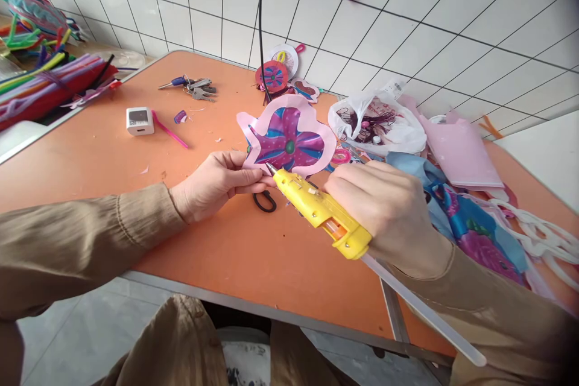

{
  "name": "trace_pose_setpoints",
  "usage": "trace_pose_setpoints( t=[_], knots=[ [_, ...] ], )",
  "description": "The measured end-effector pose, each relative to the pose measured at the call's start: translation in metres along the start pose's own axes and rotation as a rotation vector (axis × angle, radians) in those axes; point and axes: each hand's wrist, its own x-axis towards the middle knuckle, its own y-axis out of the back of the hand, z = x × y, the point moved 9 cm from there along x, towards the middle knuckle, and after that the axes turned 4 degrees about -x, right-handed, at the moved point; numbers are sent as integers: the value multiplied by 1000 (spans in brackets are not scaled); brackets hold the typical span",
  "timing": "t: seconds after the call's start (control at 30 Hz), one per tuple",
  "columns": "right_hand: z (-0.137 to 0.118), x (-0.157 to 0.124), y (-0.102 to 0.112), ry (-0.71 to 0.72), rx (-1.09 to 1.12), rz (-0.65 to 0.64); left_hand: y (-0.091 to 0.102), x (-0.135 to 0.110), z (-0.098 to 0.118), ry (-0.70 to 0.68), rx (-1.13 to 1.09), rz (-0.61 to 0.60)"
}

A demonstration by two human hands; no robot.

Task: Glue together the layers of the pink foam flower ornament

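My left hand (212, 184) pinches the lower edge of a pink paper shape (289, 132) that bears a purple and blue flower with a green centre. My right hand (384, 211) is wrapped round a yellow glue gun (319, 211). A clear glue stick (420, 307) sticks out of its back. The gun's metal tip touches the bottom edge of the pink shape, close to my left fingertips. Black scissor handles (265, 200) lie on the orange table (90, 157) just under the gun.
A white plastic bag (377, 123), pink sheets (456, 151) and patterned blue and purple cut-outs (470, 223) crowd the right side. Keys (194, 87), a small white device (139, 120) and a pink strip lie at the back left. Coloured pipe cleaners (40, 78) fill the far left. A black cable (261, 24) hangs down the tiled wall.
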Motion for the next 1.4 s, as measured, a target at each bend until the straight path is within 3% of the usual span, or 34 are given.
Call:
trace_pose_setpoints(
  t=[0.2, 0.3, 0.43, 0.53, 0.57, 0.67, 0.77, 1.03, 1.23, 1.4],
  knots=[
    [9, -3, 5, -18, 109, -44, 3, 1, 0, -8, -17, 5],
    [25, -4, 19, -120, 131, 88, 5, 1, 0, 4, -31, 27],
    [52, -11, 25, -252, -23, 263, 8, 2, -1, 23, -65, 60],
    [78, -17, -2, -376, 20, 168, 6, 3, 0, 20, -53, 36],
    [86, -20, -17, -420, 33, 72, 6, 3, 0, 17, -47, 30],
    [99, -29, -50, -481, -64, -115, 6, 3, 0, 21, -44, 31],
    [105, -36, -68, -524, -90, -224, 8, 3, -2, 34, -43, 51],
    [108, -35, -62, -599, -155, -181, 10, 3, 0, 14, -28, 80],
    [100, -34, -62, -510, -161, -155, 11, 3, 2, -5, -67, 103],
    [95, -35, -82, -375, -176, -275, 13, 4, 3, -17, -50, 112]
  ],
)
